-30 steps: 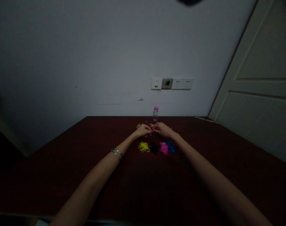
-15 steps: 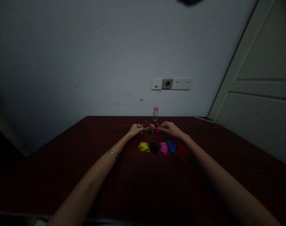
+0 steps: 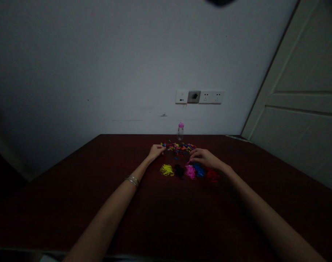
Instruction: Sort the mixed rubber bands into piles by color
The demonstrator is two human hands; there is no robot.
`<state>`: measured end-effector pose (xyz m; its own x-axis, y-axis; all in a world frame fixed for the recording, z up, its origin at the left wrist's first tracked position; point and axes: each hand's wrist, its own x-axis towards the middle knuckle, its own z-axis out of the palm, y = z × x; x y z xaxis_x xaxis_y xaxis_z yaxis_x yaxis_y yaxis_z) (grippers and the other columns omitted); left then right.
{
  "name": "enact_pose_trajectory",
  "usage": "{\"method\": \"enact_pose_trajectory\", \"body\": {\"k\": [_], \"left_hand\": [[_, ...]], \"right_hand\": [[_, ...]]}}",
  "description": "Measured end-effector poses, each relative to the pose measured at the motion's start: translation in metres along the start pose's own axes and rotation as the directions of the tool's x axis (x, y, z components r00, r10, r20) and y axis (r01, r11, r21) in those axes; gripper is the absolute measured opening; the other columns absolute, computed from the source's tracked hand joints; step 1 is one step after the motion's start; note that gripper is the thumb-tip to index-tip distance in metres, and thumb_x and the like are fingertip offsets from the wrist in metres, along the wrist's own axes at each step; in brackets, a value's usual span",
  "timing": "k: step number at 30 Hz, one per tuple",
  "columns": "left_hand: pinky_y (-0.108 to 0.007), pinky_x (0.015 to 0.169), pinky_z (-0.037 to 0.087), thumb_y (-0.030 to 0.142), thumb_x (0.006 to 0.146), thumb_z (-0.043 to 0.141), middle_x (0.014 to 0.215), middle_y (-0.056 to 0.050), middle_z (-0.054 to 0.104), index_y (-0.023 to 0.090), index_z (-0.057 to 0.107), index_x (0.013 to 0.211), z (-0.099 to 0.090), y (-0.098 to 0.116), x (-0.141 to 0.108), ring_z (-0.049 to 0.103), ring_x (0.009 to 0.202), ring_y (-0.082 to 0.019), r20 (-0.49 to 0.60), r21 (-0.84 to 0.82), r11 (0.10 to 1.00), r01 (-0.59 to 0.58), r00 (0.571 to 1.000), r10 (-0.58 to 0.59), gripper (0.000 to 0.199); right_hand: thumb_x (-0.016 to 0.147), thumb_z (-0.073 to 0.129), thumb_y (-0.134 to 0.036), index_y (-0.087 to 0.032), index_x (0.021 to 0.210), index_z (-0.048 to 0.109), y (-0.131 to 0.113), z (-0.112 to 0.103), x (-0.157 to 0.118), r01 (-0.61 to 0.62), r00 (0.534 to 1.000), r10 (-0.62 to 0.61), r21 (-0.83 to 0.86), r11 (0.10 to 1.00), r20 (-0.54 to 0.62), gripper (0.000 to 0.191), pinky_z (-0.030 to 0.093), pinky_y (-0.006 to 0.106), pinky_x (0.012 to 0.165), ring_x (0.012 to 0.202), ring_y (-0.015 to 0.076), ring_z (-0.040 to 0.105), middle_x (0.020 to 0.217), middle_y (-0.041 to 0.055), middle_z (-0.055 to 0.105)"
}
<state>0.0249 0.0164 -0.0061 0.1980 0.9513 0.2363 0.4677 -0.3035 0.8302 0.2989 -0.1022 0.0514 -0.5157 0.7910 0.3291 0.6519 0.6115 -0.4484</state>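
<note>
My right hand [image 3: 206, 158] is closed in a pinch on a pink rubber band [image 3: 188, 162], just above the far end of the pink rubber band pile [image 3: 190, 172]. At the left edge of a mixed heap of coloured rubber bands [image 3: 179, 146] rests my left hand [image 3: 156, 150], its fingers pressed together; whatever they hold is too small to make out. Sorted piles lie in a row nearer me: yellow rubber bands [image 3: 166, 170], black ones [image 3: 178, 171], the pink, blue ones [image 3: 199, 170] and red ones [image 3: 212, 175].
Behind the mixed heap stands a small clear bottle with a pink cap [image 3: 180, 131], close to the wall. Wall sockets [image 3: 211, 97] sit above the dark reddish table [image 3: 160, 214]. A pale door [image 3: 299, 98] is on the right.
My right hand has moved from the mixed heap toward me, over to the pink pile, with a pink rubber band. My left hand has shifted slightly left.
</note>
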Motion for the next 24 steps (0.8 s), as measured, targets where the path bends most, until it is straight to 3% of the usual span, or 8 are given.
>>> {"method": "enact_pose_trajectory", "body": {"k": [9, 16, 19, 24], "left_hand": [[-0.019, 0.051, 0.032, 0.038, 0.074, 0.055, 0.046, 0.001, 0.053, 0.009, 0.068, 0.068, -0.002, 0.011, -0.009, 0.041, 0.044, -0.007, -0.021, 0.010, 1.000, -0.008, 1.000, 0.008, 0.032], [-0.019, 0.055, 0.037, 0.033, 0.074, 0.055, 0.052, -0.001, 0.058, 0.009, 0.070, 0.076, -0.001, 0.021, -0.014, 0.049, 0.051, -0.009, -0.010, 0.050, 0.998, -0.041, 0.999, 0.042, 0.028], [-0.020, 0.059, 0.039, 0.028, 0.071, 0.056, 0.061, -0.002, 0.063, 0.011, 0.071, 0.079, 0.000, 0.027, -0.014, 0.054, 0.060, -0.012, 0.038, 0.157, 0.981, -0.113, 0.993, 0.108, 0.024], [-0.020, 0.063, 0.040, 0.024, 0.068, 0.058, 0.072, -0.002, 0.066, 0.015, 0.072, 0.085, 0.007, 0.040, -0.013, 0.056, 0.067, -0.012, 0.223, 0.299, 0.920, -0.254, 0.956, 0.191, 0.023]], "right_hand": [[0.080, 0.057, -0.033, -0.021, 0.081, 0.073, -0.003, 0.008, -0.004, -0.010, 0.999, 0.013, -0.051, 0.999, 0.050, 0.020, 0.045, 0.033, 0.085, 0.093, 0.0200, 0.060, 0.099, 0.0079, 0.065], [0.081, 0.055, -0.034, -0.022, 0.087, 0.072, 0.012, 0.005, -0.012, -0.029, 0.994, 0.027, -0.017, 0.999, -0.104, 0.022, 0.047, 0.035, 0.085, 0.093, 0.0206, 0.060, 0.099, 0.0075, 0.065], [0.081, 0.055, -0.035, -0.022, 0.089, 0.071, 0.021, 0.003, -0.019, -0.072, 0.986, 0.069, -0.012, 0.997, -0.150, 0.022, 0.047, 0.036, 0.085, 0.093, 0.0211, 0.060, 0.099, 0.0073, 0.066], [0.081, 0.054, -0.034, -0.021, 0.086, 0.071, 0.029, 0.003, -0.025, -0.092, 0.984, 0.087, -0.020, 0.996, -0.156, 0.022, 0.047, 0.036, 0.085, 0.092, 0.0210, 0.061, 0.096, 0.0076, 0.066]]}}
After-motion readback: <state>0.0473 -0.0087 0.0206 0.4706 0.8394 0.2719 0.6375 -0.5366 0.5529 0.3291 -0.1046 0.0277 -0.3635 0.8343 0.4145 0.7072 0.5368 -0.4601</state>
